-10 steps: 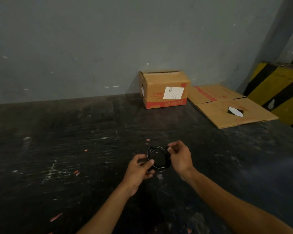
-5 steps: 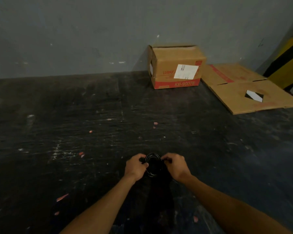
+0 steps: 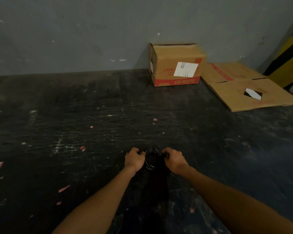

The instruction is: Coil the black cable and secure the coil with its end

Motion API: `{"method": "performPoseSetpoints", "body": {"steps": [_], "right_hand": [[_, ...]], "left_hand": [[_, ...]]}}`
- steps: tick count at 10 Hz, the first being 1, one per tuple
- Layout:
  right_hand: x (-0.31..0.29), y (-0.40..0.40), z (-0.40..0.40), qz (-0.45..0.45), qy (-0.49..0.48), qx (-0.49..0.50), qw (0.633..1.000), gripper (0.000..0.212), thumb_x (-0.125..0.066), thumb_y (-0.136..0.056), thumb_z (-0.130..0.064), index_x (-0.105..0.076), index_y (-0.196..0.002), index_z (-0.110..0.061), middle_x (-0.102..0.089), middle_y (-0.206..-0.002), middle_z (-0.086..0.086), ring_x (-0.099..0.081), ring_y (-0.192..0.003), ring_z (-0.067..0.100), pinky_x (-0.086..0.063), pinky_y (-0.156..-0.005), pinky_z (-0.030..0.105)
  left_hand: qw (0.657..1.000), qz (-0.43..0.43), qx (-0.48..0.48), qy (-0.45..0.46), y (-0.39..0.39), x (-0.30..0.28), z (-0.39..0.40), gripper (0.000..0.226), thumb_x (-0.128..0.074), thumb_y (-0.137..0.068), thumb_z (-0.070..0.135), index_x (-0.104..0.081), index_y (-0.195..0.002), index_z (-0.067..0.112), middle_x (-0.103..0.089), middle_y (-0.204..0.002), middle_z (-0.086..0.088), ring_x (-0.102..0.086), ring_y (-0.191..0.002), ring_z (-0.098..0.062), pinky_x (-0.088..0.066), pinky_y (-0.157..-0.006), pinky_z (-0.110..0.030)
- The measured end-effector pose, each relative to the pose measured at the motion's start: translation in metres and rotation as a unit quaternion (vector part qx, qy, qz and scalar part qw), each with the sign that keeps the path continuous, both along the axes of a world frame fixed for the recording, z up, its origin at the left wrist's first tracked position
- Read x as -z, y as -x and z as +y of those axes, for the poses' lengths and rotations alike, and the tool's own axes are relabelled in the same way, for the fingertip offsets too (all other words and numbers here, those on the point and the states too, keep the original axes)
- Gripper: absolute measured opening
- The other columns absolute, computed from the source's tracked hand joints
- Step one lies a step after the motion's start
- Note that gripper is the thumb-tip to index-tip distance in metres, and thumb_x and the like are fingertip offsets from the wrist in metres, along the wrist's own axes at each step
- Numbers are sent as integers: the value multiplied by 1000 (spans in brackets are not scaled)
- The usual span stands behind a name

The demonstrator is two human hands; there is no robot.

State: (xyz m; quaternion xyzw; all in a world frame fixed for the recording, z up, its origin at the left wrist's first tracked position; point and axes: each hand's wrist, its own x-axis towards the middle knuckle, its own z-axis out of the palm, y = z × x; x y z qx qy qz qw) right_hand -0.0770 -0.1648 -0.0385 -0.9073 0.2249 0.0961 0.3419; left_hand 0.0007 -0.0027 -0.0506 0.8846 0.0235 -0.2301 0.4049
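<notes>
1. The left hand (image 3: 135, 159) is gripping the left side of the coiled cable (image 3: 152, 158), fingers curled on it
2. The right hand (image 3: 174, 159) is pinching the coil's right side
3. The cable is sitting low between both hands, over the dark scuffed floor (image 3: 74, 132)
4. A box (image 3: 176, 65) is standing by the wall (image 3: 74, 31), flattened cardboard (image 3: 243, 85) lying beside it
</notes>
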Motion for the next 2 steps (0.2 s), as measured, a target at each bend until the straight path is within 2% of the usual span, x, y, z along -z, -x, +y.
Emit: {"method": "performPoseSetpoints", "body": {"steps": [1, 2], "right_hand": [[3, 9, 4, -20, -14, 13, 1000, 37, -53, -90, -11, -51, -126, -21, -57, -121, 11, -58, -109, 26, -52, -92, 37], [16, 47, 15, -47, -10, 35, 998, 44, -55, -88, -17, -46, -131, -22, -51, -128, 11, -50, -121, 28, -43, -104, 37]], "left_hand": [[1000, 3, -29, 13, 9, -5, 7, 48, -52, -96, 30, -41, -139, 14, -50, -134, -14, -59, -104, -24, -50, -85, -33], [999, -19, -30, -5, 39, -4, 26, 45, -53, -94, 29, -44, -136, 15, -53, -131, -15, -58, -109, -28, -48, -95, -39]]}}
